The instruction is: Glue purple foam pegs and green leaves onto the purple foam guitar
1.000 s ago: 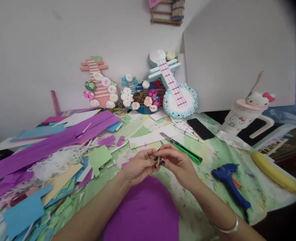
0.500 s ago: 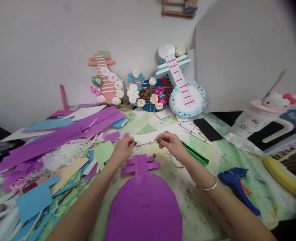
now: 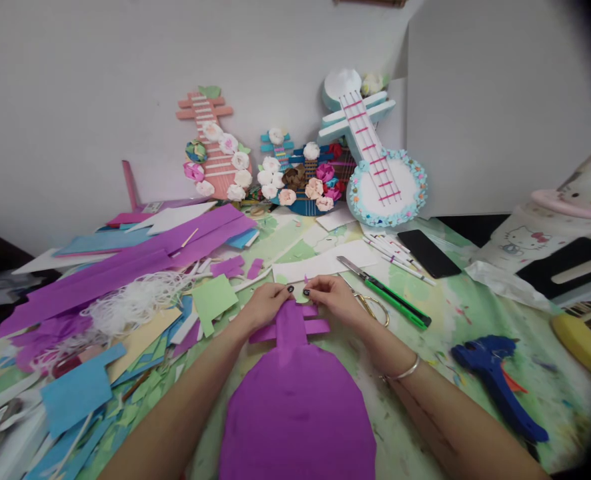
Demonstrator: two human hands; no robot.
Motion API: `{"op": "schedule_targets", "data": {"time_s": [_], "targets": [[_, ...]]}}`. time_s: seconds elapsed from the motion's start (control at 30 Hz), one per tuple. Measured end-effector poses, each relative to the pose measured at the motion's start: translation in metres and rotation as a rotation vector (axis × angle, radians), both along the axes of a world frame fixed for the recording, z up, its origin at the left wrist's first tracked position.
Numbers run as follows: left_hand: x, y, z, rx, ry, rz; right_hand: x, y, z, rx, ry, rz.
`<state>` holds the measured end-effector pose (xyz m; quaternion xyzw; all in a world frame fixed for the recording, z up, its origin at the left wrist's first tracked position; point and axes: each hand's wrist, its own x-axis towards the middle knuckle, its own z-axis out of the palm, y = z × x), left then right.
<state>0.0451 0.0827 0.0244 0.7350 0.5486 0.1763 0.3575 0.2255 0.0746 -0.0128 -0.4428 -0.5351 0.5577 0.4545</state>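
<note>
A purple paper-covered lute shape (image 3: 300,407) lies flat in front of me, its round body near and its neck pointing away. Short purple crossbars stick out on both sides of the neck. My left hand (image 3: 268,307) is closed in a pinch by the top left of the neck. Close beside it, my right hand (image 3: 330,300) pinches at the top right, thumb and finger together. What the fingertips hold, if anything, is too small to make out. Behind the hands lies a white paper strip (image 3: 320,263).
Right of my hands lie a green utility knife (image 3: 385,293), gold-handled scissors (image 3: 373,308) and a blue glue gun (image 3: 500,380). Paper scraps and white string (image 3: 130,307) cover the left side. Decorated lutes (image 3: 388,187) lean at the wall; a phone (image 3: 428,253) and cup (image 3: 540,233) stand right.
Both hands have come closer together and down to the top of the purple lute's neck. The knife and scissors show more fully. The whole view has shifted a little.
</note>
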Motion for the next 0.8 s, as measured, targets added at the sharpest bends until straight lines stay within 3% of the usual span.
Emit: {"op": "schedule_targets", "data": {"time_s": [0.57, 0.8], "targets": [[0.0049, -0.005, 0.0077, -0.019, -0.043, -0.013, 0.003, -0.0054, 0.0068, 0.009, -0.043, -0.005], [0.0046, -0.0045, 0.004, -0.028, -0.075, -0.023, 0.0032, -0.0063, 0.0096, 0.026, -0.092, 0.002]]}}
